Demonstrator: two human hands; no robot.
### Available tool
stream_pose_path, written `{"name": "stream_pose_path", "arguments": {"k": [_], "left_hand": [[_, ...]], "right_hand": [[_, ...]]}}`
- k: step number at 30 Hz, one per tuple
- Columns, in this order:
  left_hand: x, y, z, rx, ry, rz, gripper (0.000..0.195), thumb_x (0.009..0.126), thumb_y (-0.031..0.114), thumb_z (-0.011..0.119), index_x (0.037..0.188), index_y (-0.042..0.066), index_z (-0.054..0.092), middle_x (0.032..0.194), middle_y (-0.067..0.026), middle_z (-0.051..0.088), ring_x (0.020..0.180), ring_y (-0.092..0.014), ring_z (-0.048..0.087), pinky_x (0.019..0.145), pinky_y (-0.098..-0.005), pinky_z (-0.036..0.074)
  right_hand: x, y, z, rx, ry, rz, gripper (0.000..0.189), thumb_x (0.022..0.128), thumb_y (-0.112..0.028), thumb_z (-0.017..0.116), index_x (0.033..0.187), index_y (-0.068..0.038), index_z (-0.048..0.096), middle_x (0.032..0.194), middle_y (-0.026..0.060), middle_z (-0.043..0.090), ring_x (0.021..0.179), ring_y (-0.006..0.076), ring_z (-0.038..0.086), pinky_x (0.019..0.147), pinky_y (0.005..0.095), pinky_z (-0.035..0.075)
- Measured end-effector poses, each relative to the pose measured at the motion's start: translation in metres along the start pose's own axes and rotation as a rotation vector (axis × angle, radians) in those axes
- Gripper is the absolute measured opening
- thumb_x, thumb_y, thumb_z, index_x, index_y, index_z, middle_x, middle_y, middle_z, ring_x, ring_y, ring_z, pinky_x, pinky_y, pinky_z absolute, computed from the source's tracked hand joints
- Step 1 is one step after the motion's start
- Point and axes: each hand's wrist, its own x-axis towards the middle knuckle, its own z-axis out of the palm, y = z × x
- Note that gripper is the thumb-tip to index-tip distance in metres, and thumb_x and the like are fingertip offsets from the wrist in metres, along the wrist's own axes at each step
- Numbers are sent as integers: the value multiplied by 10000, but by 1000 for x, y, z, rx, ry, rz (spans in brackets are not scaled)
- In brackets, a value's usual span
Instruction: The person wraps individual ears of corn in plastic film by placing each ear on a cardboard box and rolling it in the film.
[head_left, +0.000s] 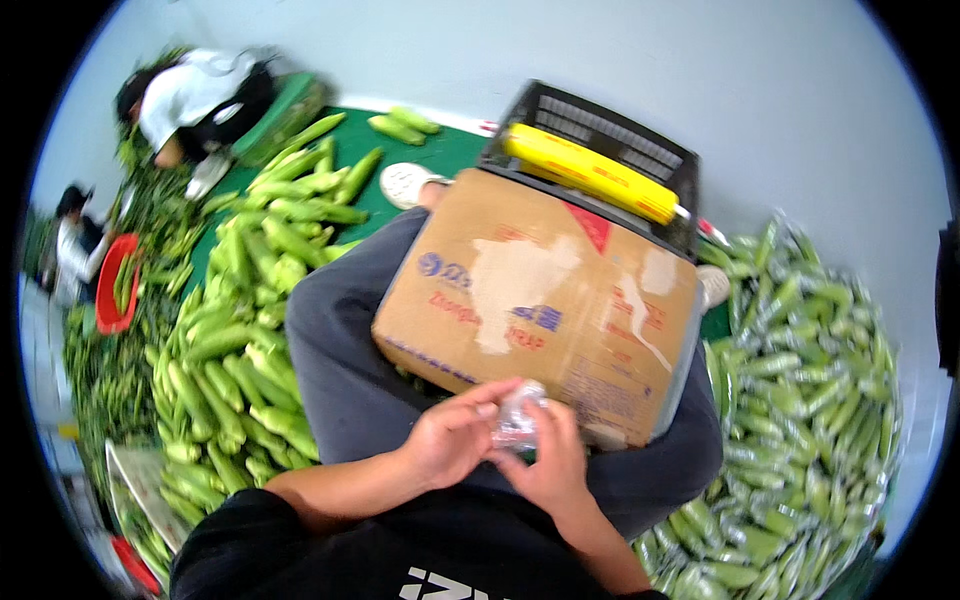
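Note:
Between my hands, close to my body, is a crumpled wad of clear plastic film (517, 420). My left hand (454, 435) holds its left side with thumb and fingers, and my right hand (553, 454) grips it from the right. Just beyond lies a cardboard box (540, 300) across my lap, bearing print and torn patches. Behind it, a black plastic crate (607, 127) holds a yellow roll (592, 172). Husked-on corn ears (225, 352) are heaped to my left. Many ears wrapped in clear film (802, 405) are piled to my right.
Two people sit at the left, one beside a green tub (281, 120), the other with a red basket (118, 285). Loose husks and leaves (105, 390) cover the floor there. Several ears lie on the green mat (457, 154) near the grey wall.

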Motion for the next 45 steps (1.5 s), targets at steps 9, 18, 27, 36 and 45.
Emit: {"name": "stream_pose_path", "arguments": {"k": [9,18,27,36,45], "left_hand": [[-21,-8,-24,1750,161,1034,513,953,366,638,1376,84,568,1505,-233,468,1400,-441,430,1136,-623,309],[-105,16,-77,1259,440,1052,331,988,91,543,1317,53,544,1109,-148,710,983,-384,696,832,-433,567],[-246,49,-127,1421,933,392,284,997,338,604,1049,67,673,719,-148,642,658,-322,629,613,-426,486],[-306,40,-99,994,729,19,211,1005,131,560,1191,31,561,960,-98,654,694,-233,701,710,-366,596],[-648,79,-189,75,1799,1671,573,1000,522,419,1313,58,545,1212,-131,603,990,-249,613,831,-408,537]], "right_hand": [[-11,-19,61,1411,-256,627,604,1090,-378,350,1577,-32,261,1598,158,350,1460,320,383,1128,472,410],[10,-81,74,1276,-1017,381,914,1034,-438,532,1609,36,3,1676,273,72,1546,400,186,1151,508,372],[42,-81,77,1009,-1081,325,545,1040,-223,559,1463,89,416,1203,315,673,1010,358,733,823,397,617],[75,-2,61,1021,-1070,511,511,1074,-273,518,1473,38,449,1260,225,677,1082,277,702,929,348,578],[62,67,30,941,-842,655,496,1071,-324,519,1456,-12,499,1208,187,698,1004,241,701,871,339,581]]}}
